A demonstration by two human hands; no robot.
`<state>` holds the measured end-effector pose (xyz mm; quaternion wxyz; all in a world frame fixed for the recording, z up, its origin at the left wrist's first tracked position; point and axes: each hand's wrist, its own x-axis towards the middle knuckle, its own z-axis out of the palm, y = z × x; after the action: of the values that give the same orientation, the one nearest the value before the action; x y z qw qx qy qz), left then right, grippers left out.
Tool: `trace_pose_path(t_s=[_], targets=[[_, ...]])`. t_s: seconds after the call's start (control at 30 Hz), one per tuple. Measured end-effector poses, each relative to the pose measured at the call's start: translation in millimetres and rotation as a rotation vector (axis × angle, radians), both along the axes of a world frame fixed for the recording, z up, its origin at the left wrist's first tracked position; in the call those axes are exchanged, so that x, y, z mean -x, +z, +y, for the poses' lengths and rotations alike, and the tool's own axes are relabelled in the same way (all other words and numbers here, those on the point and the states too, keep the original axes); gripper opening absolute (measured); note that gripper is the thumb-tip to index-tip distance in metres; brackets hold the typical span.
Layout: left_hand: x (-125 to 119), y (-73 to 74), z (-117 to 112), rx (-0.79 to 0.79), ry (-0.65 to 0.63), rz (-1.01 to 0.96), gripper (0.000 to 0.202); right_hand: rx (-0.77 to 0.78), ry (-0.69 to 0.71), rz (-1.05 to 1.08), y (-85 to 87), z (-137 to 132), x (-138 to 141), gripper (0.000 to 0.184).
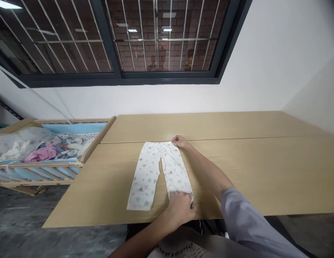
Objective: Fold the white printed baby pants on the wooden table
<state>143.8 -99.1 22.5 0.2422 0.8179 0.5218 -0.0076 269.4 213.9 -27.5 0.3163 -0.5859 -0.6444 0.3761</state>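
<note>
A pair of small white pants (147, 172) with a green and grey print lies spread flat on the wooden table, waistband away from me and legs toward me. My right hand (179, 141) reaches to the far right corner of the waistband and pinches the cloth there. Close to the table's front edge, my left hand (181, 206) is closed over the hem of the right-side leg, covering most of that hem. The left-side leg lies flat and untouched.
The tan table (263, 172) has a seam running across it and meets a white wall (277, 71) below a barred window (167, 39). To the left stands a wooden crib (99, 141) with blue lining, holding crumpled clothes (44, 153) and a plastic bag (34, 136).
</note>
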Motion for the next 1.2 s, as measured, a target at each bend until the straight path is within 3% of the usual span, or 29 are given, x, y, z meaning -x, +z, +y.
trace_pose_path(t_s=[0.17, 0.37, 0.47, 0.6, 0.73, 0.87, 0.97, 1.1, 1.2], targets=[[14, 15.4, -3, -0.046, 0.074, -0.093, 0.033, -0.011, -0.002, -0.13, 24.1, 2, 4, 0.008], [60, 38.6, -10, -0.035, 0.309, -0.51, 0.037, -0.04, -0.01, -0.254, 62.9, 9, 35, 0.012], [95, 37.3, -18, -0.04, 0.46, -0.6, 0.039, -0.078, 0.02, -0.278, 75.3, 10, 65, 0.012], [140, 22.4, -37, -0.038, 0.648, -0.622, 0.046, -0.091, 0.061, -0.307, 81.0, 8, 113, 0.009], [167, 7.8, -54, -0.109, 0.783, -0.455, 0.045, -0.071, 0.07, -0.342, 76.1, 3, 160, 0.011], [177, 0.4, -58, -0.104, 0.826, -0.22, 0.039, -0.043, 0.09, -0.373, 66.1, -5, 189, 0.01], [180, -1.8, -56, -0.093, 0.853, -0.098, 0.036, -0.04, 0.121, -0.397, 62.4, -11, 197, 0.011], [182, -0.3, -58, -0.084, 0.856, 0.065, 0.031, -0.075, 0.178, -0.432, 69.9, -22, 197, 0.017], [178, 0.2, -64, -0.32, 0.823, 0.163, 0.028, -0.164, 0.234, -0.439, 77.7, -44, 194, 0.029]])
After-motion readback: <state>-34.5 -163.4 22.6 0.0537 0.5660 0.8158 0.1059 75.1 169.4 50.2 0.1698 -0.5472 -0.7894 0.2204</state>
